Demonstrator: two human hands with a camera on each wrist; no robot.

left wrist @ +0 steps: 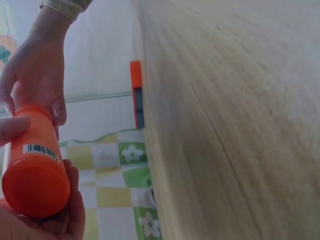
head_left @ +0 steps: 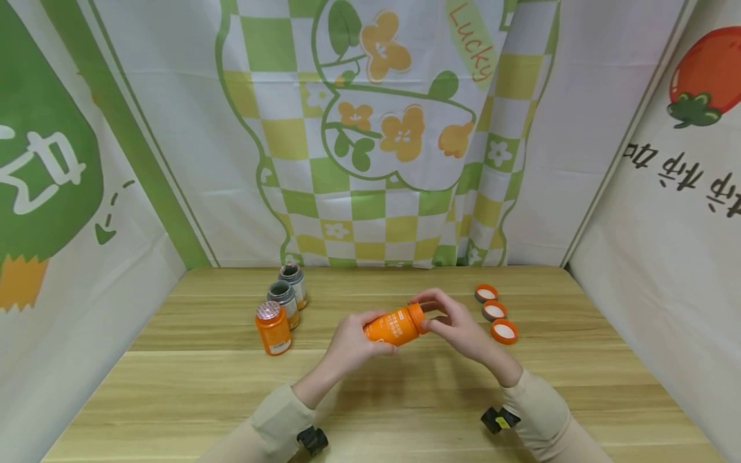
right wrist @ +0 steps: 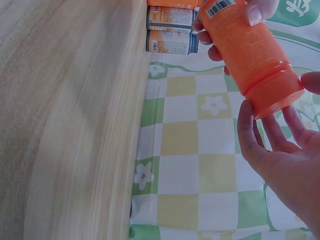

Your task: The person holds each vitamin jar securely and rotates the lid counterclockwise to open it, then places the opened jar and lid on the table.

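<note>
An orange bottle (head_left: pixel 393 326) with white print is held above the table, tilted with its capped end to the right. My left hand (head_left: pixel 353 341) grips its body; a barcode label and the round base show in the left wrist view. On the cap (right wrist: pixel 276 92) are the thumb and fingertips of my right hand (head_left: pixel 463 328), pinching it around the rim. The cap sits on the bottle's neck. In the right wrist view the fingers of the left hand wrap the body of the bottle from behind.
At the left stand an orange bottle (head_left: pixel 274 331) with a foil-sealed top and two uncapped grey-topped jars (head_left: pixel 282 299), (head_left: pixel 293 283). On the right lie three upturned orange-rimmed lids (head_left: pixel 505 331) in a row. A patterned cloth (head_left: pixel 370 212) hangs behind the wooden table (head_left: pixel 405 411).
</note>
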